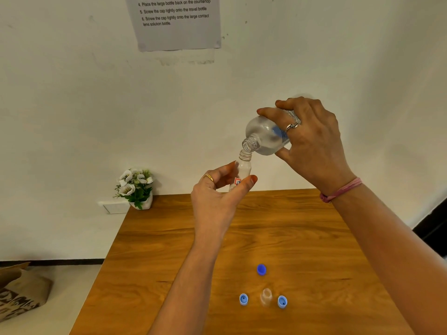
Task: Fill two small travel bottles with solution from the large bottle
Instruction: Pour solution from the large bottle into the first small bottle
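Up above the bench (169,238), the right hand (312,146) has its fingers (268,112) wrapped around the large bottle (266,136), tilted mouth-down. Just below that mouth, the left hand (215,197) pinches a small travel bottle (243,168) upright between thumb and fingers, its open neck touching or almost touching the large bottle's lip. Well below both hands, on the wood, the second travel bottle (266,296) stands uncapped between two light blue caps (243,299), with a darker blue cap (261,269) just beyond it. Left of the left hand, a small flower pot (136,187) sits at the bench's far corner.
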Available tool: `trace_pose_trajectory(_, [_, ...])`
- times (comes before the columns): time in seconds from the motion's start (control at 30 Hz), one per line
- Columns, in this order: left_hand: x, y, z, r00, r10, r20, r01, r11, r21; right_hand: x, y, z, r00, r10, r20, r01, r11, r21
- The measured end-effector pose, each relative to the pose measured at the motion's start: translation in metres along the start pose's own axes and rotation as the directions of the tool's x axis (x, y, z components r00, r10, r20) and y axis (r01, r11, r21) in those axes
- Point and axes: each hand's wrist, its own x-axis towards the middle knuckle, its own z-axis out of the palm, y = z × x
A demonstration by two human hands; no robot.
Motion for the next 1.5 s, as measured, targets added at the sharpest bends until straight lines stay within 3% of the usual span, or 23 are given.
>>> trace_pose_trajectory(1.5, [0.0052, -0.0028, -0.0031, 1.000, 0.009, -0.018, -0.009, 1.000, 0.007, 0.0053, -0.0031, 0.0026, 1.000, -0.022, -0.008, 0.022, 0.999, -0.024])
